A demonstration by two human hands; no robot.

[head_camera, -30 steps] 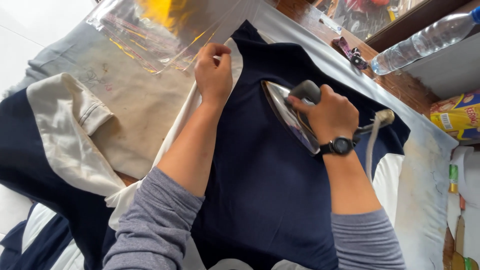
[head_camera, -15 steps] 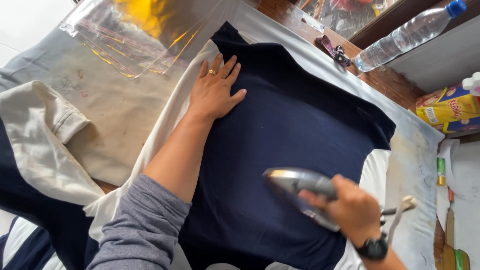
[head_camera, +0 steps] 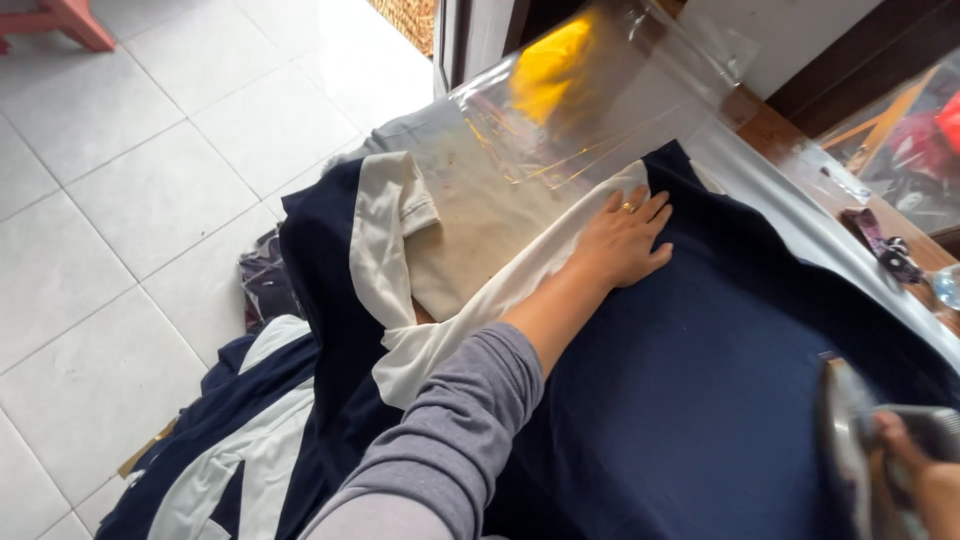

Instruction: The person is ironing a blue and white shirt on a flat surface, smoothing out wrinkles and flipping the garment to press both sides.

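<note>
A dark navy garment [head_camera: 720,370] lies spread flat on a padded ironing surface. My left hand [head_camera: 622,240] rests flat on its upper left part, fingers together, a ring on one finger. My right hand [head_camera: 915,465] shows only at the lower right edge, gripping the handle of a clothes iron [head_camera: 850,430], whose metal soleplate stands tilted near the garment's right side. A white part of the garment [head_camera: 490,300] hangs over the left edge.
A clear plastic bag [head_camera: 590,100] lies at the far end of the surface. A beige cover [head_camera: 470,230] and a navy-and-white garment [head_camera: 340,270] drape over the left side, with more clothes [head_camera: 230,450] on the tiled floor. A wooden ledge [head_camera: 800,150] runs at the right.
The view has swung left toward the floor. My right hand has drawn the iron from the garment's middle down to the lower right edge. My left hand stays pressed on the cloth.
</note>
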